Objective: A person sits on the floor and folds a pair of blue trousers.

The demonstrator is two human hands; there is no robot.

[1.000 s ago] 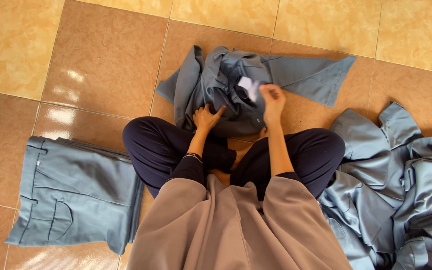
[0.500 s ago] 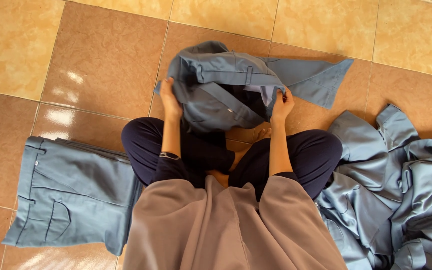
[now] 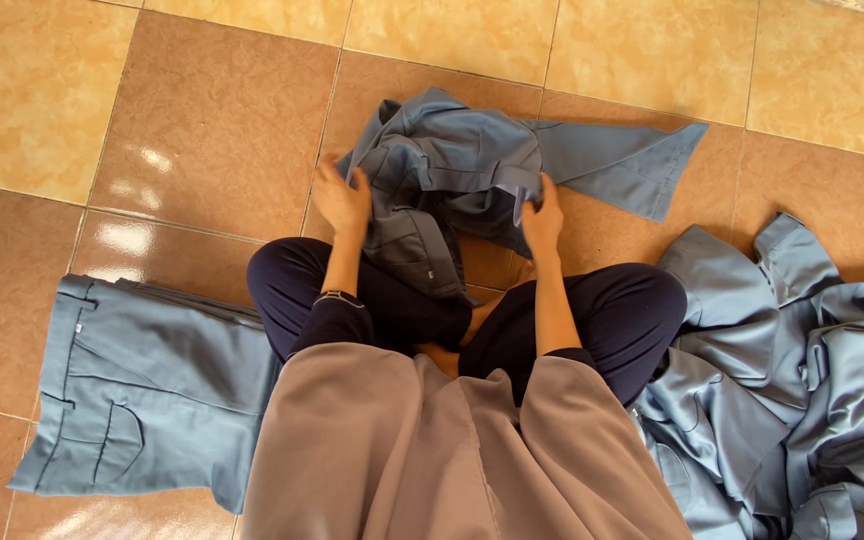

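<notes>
Now, the moment in lines:

Person: sits cross-legged on the tan tiled floor (image 3: pixel 202 130), in dark blue trousers and a long brownish-grey top.

Thing in hand: a crumpled grey-blue pair of cloth trousers (image 3: pixel 452 175). It lies bunched on the floor just in front of the knees, with one leg stretched out flat to the right.

Left hand (image 3: pixel 340 200): grip closed on the left edge of the bunched cloth, fingers curled around it.

Right hand (image 3: pixel 544 218): grip closed on the right side of the bunch, thumb on top of the fabric.

Step in hand: it looks like both hands are pulling the bunch open to get it straight.

Next move calls for: finding the waistband and both legs, then pulling them flat with no twists, I think.

Left side: a flat, neatly folded grey-blue pair of trousers (image 3: pixel 142 400) rests beside the knee.

Right side: a messy heap of grey-blue clothes (image 3: pixel 802 390) lies near the other knee.
</notes>
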